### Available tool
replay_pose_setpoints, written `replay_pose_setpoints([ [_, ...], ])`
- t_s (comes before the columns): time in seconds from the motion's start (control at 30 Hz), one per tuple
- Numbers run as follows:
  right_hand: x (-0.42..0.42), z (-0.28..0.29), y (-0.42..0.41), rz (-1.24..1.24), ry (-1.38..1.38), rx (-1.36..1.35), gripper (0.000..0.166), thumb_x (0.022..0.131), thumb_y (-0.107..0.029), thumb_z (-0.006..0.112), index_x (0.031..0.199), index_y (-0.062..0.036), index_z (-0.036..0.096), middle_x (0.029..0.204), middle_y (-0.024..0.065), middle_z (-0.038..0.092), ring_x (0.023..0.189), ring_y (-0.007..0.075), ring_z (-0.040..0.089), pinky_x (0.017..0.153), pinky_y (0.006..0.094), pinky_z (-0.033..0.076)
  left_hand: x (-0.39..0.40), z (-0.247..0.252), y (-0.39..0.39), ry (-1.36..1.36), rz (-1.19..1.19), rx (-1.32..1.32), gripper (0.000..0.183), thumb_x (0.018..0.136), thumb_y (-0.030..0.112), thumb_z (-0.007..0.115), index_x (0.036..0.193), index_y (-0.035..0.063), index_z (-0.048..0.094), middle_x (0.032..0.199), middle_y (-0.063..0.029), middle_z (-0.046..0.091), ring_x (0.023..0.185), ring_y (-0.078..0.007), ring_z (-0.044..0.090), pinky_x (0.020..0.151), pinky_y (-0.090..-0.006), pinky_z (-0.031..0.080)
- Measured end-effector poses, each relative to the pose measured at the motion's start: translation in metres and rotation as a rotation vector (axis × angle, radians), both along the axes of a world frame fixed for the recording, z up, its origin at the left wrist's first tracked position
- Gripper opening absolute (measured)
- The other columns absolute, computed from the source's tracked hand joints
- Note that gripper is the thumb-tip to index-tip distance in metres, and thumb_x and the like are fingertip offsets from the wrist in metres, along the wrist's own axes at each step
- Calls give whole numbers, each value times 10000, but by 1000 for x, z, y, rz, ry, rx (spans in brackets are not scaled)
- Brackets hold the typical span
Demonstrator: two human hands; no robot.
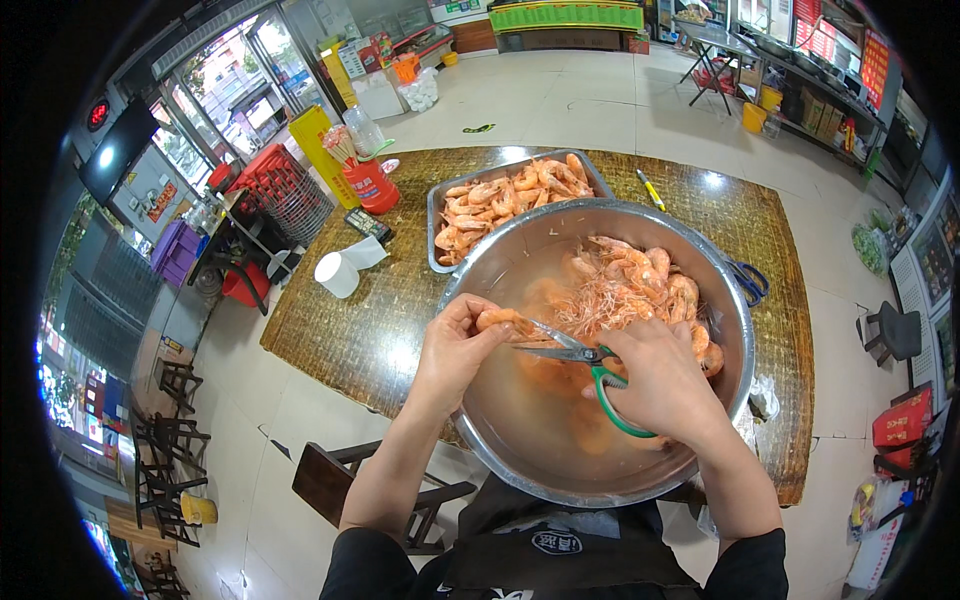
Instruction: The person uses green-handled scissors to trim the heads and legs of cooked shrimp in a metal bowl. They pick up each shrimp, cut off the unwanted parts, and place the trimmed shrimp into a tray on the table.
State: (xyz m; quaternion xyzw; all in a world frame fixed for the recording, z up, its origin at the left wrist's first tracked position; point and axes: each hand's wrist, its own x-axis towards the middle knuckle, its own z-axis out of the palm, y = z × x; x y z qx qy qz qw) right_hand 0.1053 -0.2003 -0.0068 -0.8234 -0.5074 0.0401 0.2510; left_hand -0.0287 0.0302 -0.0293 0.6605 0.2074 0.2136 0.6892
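My left hand (459, 346) pinches a cooked orange shrimp (499, 321) over the left side of a large round metal basin (742, 360). In my right hand (656, 371) is a pair of green-handled scissors (574, 351), blades parted and pointing left at the shrimp's head end. Cloudy water (525, 420) lies in the basin. Whole shrimp and a heap of shrimp feelers (592, 304) rise out of it at the upper right. Behind the basin, a rectangular metal tray (433, 225) is piled with shrimp (510, 196).
A toilet paper roll (337, 274), a phone or remote (367, 225) and a red container (371, 186) of wrapped sticks stand on the wooden table's (322, 330) left. A yellow marker (651, 190) and blue-handled scissors (748, 283) lie beyond and right of the basin. A wooden chair (326, 480) is at lower left.
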Motion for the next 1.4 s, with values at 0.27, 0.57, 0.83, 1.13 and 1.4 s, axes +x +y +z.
replay_pose_setpoints([
  [0.27, -2, 1, 1, 16, 46, 21, 429, 822, -380, 849, 1061, -42, 733, 975, 186, 720, 1039, 369, 658, 903, 498, 413, -2, -1, -1, -15, -21, -5, 201, 961, 36, 765, 1131, 13, 662, 1004, -40, 719, 896, -77, 651, 799, -212, 519],
  [0.57, 4, 2, 3, 87, 183, 73, 350, 812, -360, 869, 921, -62, 719, 773, 129, 702, 811, 365, 689, 773, 464, 433, -4, -5, 8, -12, -44, -120, 177, 987, 146, 768, 1129, 57, 711, 1003, 26, 729, 827, -25, 593, 734, -204, 471],
  [0.83, 7, 12, 2, 114, 426, 8, 353, 848, -359, 853, 922, -39, 725, 729, 156, 691, 741, 372, 710, 722, 462, 536, -7, -1, 13, -26, -112, -223, 188, 982, 133, 770, 1149, 46, 760, 987, 31, 721, 798, -36, 567, 737, -203, 468],
  [1.13, 6, 10, 6, 91, 415, 6, 345, 855, -352, 841, 935, -36, 729, 724, 163, 684, 740, 368, 713, 729, 468, 538, -5, 5, 8, 20, -68, -255, 217, 981, 152, 781, 1163, 37, 759, 969, 31, 717, 772, -37, 565, 725, -215, 474],
  [1.4, 1, 15, 5, 69, 427, -17, 341, 868, -354, 831, 963, -40, 736, 742, 173, 695, 753, 379, 718, 715, 474, 542, -4, 4, 11, 35, -88, -273, 219, 986, 165, 777, 1165, 40, 760, 938, 41, 710, 755, -36, 560, 716, -218, 477],
])
